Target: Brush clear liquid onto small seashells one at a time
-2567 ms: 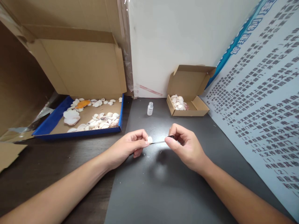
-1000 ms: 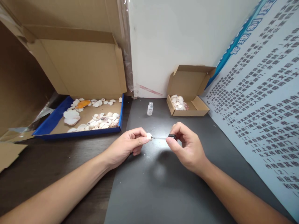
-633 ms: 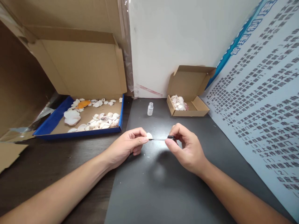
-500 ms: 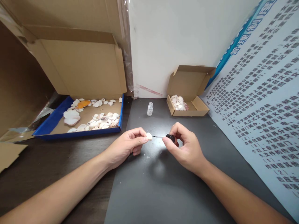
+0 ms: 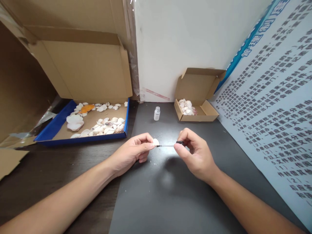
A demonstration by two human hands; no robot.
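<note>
Between thumb and fingertips, my left hand (image 5: 136, 149) pinches a small white seashell (image 5: 156, 141). My right hand (image 5: 193, 151) grips the black cap of a brush applicator (image 5: 179, 143). Its thin stem (image 5: 168, 146) points left, and the dark brush tip lies at the lower part of the shell, seemingly touching it. Behind both hands an uncapped clear glass bottle (image 5: 156, 114) with small print stands upright on the dark grey mat (image 5: 146, 201).
At the left, an open blue-edged cardboard box (image 5: 80, 140) holds many white shells and one orange piece (image 5: 86, 108). A small open cardboard box (image 5: 198, 118) with white shells stands at the back right. A printed poster (image 5: 275, 107) borders the right side.
My right hand has shifted slightly right and turned the brush, so the stem lies more level and the tip sits lower on the shell. The left hand has hardly moved.
</note>
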